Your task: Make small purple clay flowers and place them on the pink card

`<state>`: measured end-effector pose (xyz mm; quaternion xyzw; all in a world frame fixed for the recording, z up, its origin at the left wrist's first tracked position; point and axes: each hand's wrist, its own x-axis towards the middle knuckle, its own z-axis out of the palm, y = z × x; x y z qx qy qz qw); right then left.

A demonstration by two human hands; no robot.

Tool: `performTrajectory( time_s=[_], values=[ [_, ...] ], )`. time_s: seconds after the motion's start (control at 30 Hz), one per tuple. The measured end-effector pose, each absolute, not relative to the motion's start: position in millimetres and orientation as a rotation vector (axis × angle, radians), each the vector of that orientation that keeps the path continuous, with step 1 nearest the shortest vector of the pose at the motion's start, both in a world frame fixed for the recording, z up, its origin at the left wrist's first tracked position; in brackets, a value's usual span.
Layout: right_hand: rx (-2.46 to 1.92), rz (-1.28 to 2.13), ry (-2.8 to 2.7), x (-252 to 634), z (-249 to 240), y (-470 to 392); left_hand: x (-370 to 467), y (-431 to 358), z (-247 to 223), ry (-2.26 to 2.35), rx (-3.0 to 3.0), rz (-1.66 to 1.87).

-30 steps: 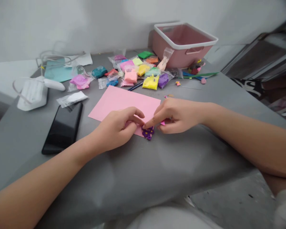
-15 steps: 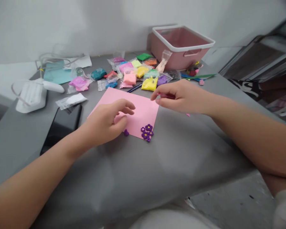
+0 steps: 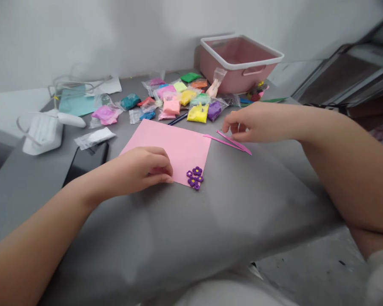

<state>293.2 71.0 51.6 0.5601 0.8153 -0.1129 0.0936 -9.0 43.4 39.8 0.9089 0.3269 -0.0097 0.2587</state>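
My left hand [image 3: 147, 168] rests at the near edge of the pink sheet [image 3: 159, 136], thumb and fingertips pinched together. They close at the spot where a small purple clay piece lay; the fingers now hide it. To the right of that hand, several purple clay flowers [image 3: 194, 179], some with yellow centres, sit in a cluster on the sheet's near right corner. My right hand [image 3: 252, 123] hovers with loosely bent, parted fingers over thin pink modelling tools [image 3: 231, 144], which lie beside the sheet's right edge. I see nothing held in it.
Bags of coloured clay [image 3: 171, 104] spread along the back, with a pink basket [image 3: 232, 78] behind them. A black phone [image 3: 86, 163] lies left under a white clay bag [image 3: 97, 137]. Farther left stands a white power strip [image 3: 41, 134]. Dark blue sticks [image 3: 178, 119] lie behind the sheet.
My left hand has lowered and its fingers have closed over the purple clay piece. My right hand has moved right, away from the sheet, uncovering the pink tools.
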Motion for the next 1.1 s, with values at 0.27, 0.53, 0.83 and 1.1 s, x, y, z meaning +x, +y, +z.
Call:
performTrajectory(
  time_s=[0.27, 0.53, 0.83, 1.1],
  values=[
    [1.569, -0.216, 2.394, 293, 45, 74, -9, 48, 18, 1.025, 2.242, 0.596],
    [1.588, -0.335, 2.503, 290, 48, 70, 2, 43, -6, 1.038, 2.319, 0.673],
    [1.453, -0.062, 2.508, 273, 32, 64, 3, 27, -8, 1.098, 2.48, 0.425],
    [1.609, -0.698, 3.034, 264, 56, 46, -12, 6, -4, 0.921, 2.505, 0.427]
  ],
)
